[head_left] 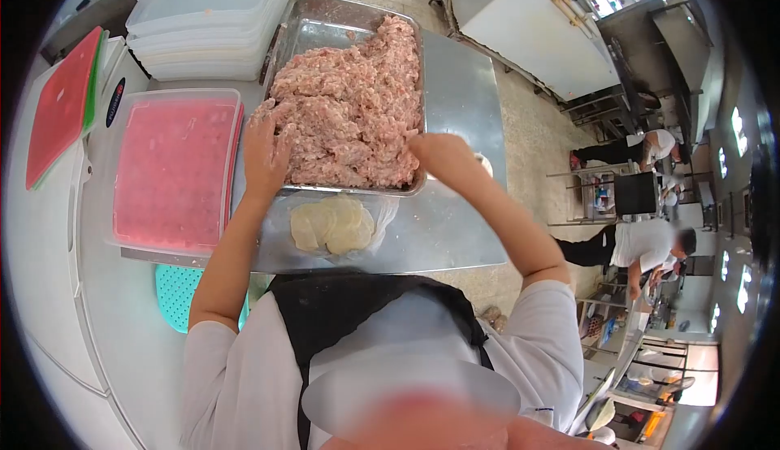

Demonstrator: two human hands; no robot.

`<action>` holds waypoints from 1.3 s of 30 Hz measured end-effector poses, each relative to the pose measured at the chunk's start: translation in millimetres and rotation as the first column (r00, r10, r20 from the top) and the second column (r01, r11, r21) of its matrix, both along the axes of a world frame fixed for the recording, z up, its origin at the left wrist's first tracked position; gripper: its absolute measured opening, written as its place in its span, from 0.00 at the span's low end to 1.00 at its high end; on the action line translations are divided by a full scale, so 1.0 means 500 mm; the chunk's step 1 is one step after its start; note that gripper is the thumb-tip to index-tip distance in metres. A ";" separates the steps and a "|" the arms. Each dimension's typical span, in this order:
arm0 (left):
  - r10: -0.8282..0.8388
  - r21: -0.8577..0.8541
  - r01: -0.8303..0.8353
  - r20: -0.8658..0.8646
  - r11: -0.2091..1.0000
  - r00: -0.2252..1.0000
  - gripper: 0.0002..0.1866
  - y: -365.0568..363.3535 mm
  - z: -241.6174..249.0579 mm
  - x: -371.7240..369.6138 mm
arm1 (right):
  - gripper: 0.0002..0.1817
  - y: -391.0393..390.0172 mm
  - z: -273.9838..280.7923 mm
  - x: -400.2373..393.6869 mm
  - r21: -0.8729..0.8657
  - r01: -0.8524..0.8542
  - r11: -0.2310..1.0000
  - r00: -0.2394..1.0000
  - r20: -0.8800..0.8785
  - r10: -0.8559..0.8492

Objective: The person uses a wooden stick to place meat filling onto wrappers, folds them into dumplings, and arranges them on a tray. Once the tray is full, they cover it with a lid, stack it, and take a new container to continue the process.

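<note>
A large metal tray [305,10] holds a heap of ground meat [349,101]. At the tray's left side my left hand [266,148] touches the meat, its fingers apart. My right hand [436,156] is at the right edge of the meat with its fingers curled in; whatever it holds is hidden. Just in front of the tray, thin round pale wrappers [331,224] lie in a clear plastic bag. A small whitish object [484,162], partly covered by my right forearm, sits on the metal table [463,93].
A lidded container of pink contents [172,172] stands left, below stacked white trays [207,32]. Red and green boards [65,109] lie far left. A turquoise perforated item [179,292] is below the table edge. Two people [646,243] [650,145] work at the far right.
</note>
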State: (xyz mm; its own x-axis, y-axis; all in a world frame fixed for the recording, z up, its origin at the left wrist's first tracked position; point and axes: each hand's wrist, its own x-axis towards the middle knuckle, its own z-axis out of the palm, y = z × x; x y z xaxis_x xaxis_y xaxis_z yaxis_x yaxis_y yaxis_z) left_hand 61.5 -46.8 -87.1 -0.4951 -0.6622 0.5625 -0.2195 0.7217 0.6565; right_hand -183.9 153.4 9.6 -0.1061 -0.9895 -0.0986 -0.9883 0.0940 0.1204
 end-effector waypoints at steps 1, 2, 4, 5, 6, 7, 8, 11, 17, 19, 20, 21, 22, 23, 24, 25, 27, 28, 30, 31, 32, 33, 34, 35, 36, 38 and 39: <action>0.004 0.002 -0.004 -0.014 1.000 1.000 0.19 -0.001 -0.002 0.001 | 0.06 -0.018 0.043 0.004 0.039 -0.058 0.998 0.994 -0.095 0.062; 0.011 -0.003 -0.011 -0.015 1.000 1.000 0.19 -0.002 -0.007 0.001 | 0.06 -0.038 0.089 0.013 0.034 -0.065 0.997 0.993 -0.097 0.068; 0.020 0.014 -0.018 -0.085 1.000 0.996 0.19 -0.004 -0.016 -0.001 | 0.12 -0.077 0.173 0.028 0.120 -0.067 0.991 0.936 -0.337 0.104; 0.029 0.014 -0.028 -0.086 1.000 0.996 0.19 -0.004 -0.015 0.000 | 0.12 -0.097 0.191 0.024 0.119 -0.076 0.990 0.935 -0.337 0.112; 0.011 0.049 -0.008 -0.058 0.999 0.998 0.20 -0.003 -0.013 0.002 | 0.13 -0.122 0.205 0.016 0.080 -0.104 0.991 0.903 -0.410 0.128; -0.006 0.085 0.008 -0.031 0.996 1.000 0.21 -0.003 -0.011 0.005 | 0.14 -0.149 0.212 0.005 0.041 -0.136 0.990 0.866 -0.480 0.139; 0.008 0.084 -0.005 -0.030 0.996 1.000 0.21 -0.003 -0.010 0.006 | 0.14 -0.181 0.214 -0.012 0.040 -0.149 0.988 0.864 -0.480 0.150; 0.026 0.103 -0.022 -0.035 0.994 0.999 0.20 -0.001 -0.008 0.004 | 0.10 -0.275 0.200 -0.061 -0.036 -0.128 0.991 0.840 -0.535 0.090; 0.058 0.090 -0.055 -0.034 0.994 0.998 0.20 -0.005 -0.020 -0.003 | 0.08 -0.264 0.036 0.012 0.097 -0.260 0.961 0.882 -0.380 0.278; 0.052 0.081 -0.048 -0.046 0.996 0.998 0.19 -0.003 -0.021 -0.003 | 0.08 -0.215 0.044 0.023 0.104 -0.255 0.961 0.911 -0.307 0.275; 0.046 0.078 -0.042 -0.048 0.996 0.998 0.19 -0.002 -0.022 -0.004 | 0.08 -0.188 0.055 0.013 0.096 -0.285 0.954 0.904 -0.303 0.301; 0.056 0.058 -0.053 -0.056 0.997 0.997 0.19 -0.003 -0.024 -0.004 | 0.07 -0.168 0.071 -0.001 0.085 -0.316 0.945 0.896 -0.300 0.327; 0.069 0.038 -0.067 -0.063 0.997 0.996 0.19 -0.003 -0.024 -0.004 | 0.07 -0.156 0.103 -0.014 0.081 -0.314 0.946 0.896 -0.302 0.324; 0.069 0.038 -0.067 -0.062 0.997 0.996 0.19 -0.003 -0.025 -0.004 | 0.07 -0.147 0.142 -0.034 0.031 -0.266 0.963 0.901 -0.349 0.260; 0.058 0.062 -0.054 -0.059 0.997 0.997 0.20 -0.002 -0.021 -0.003 | 0.06 -0.141 0.167 -0.055 -0.020 -0.219 0.975 0.900 -0.390 0.194; 0.045 0.084 -0.040 -0.055 0.996 0.997 0.20 -0.003 -0.019 -0.003 | 0.06 -0.143 0.174 -0.082 -0.021 -0.220 0.975 0.900 -0.389 0.195; 0.053 0.066 -0.050 -0.034 0.997 0.998 0.20 -0.001 -0.016 -0.005 | 0.06 -0.161 0.183 -0.139 -0.033 -0.182 0.983 0.837 -0.529 0.138; 0.064 0.049 -0.064 -0.015 0.997 0.998 0.20 -0.001 -0.018 -0.006 | 0.06 -0.173 0.172 -0.160 -0.037 -0.184 0.982 0.839 -0.527 0.137; 0.085 0.051 -0.085 0.014 0.995 0.996 0.21 -0.001 -0.021 -0.007 | 0.06 -0.202 0.119 -0.190 0.054 -0.139 0.989 0.828 -0.542 0.146; 0.077 0.029 -0.077 0.008 0.997 0.997 0.21 -0.001 -0.021 -0.007 | 0.06 -0.213 0.080 -0.204 0.049 -0.144 0.988 0.830 -0.538 0.148; 0.067 0.005 -0.067 0.003 0.998 0.998 0.21 -0.002 -0.022 -0.008 | 0.06 -0.223 0.035 -0.217 0.028 -0.187 0.982 0.857 -0.484 0.177; 0.070 0.001 -0.070 0.007 0.998 0.998 0.21 -0.002 -0.021 -0.010 | 0.06 -0.228 0.018 -0.212 0.006 -0.226 0.974 0.879 -0.430 0.207; 0.084 0.001 -0.084 0.010 0.996 0.996 0.22 -0.002 -0.020 -0.011 | 0.06 -0.228 0.004 -0.210 0.003 -0.227 0.974 0.880 -0.426 0.207; 0.095 0.004 -0.095 0.016 0.995 0.995 0.22 0.001 -0.021 -0.013 | 0.06 -0.218 -0.015 -0.205 0.024 -0.250 0.968 0.877 -0.417 0.237; 0.096 0.006 -0.097 0.024 0.995 0.995 0.22 0.005 -0.021 -0.014 | 0.06 -0.205 -0.027 -0.197 0.045 -0.274 0.961 0.874 -0.406 0.268; 0.107 -0.010 -0.107 0.016 0.994 0.994 0.23 0.008 -0.017 -0.011 | 0.07 -0.177 -0.029 -0.195 0.047 -0.254 0.966 0.897 -0.362 0.253; 0.113 -0.010 -0.113 0.017 0.994 0.993 0.23 0.013 -0.012 -0.009 | 0.07 -0.162 -0.028 -0.192 0.052 -0.226 0.973 0.917 -0.327 0.230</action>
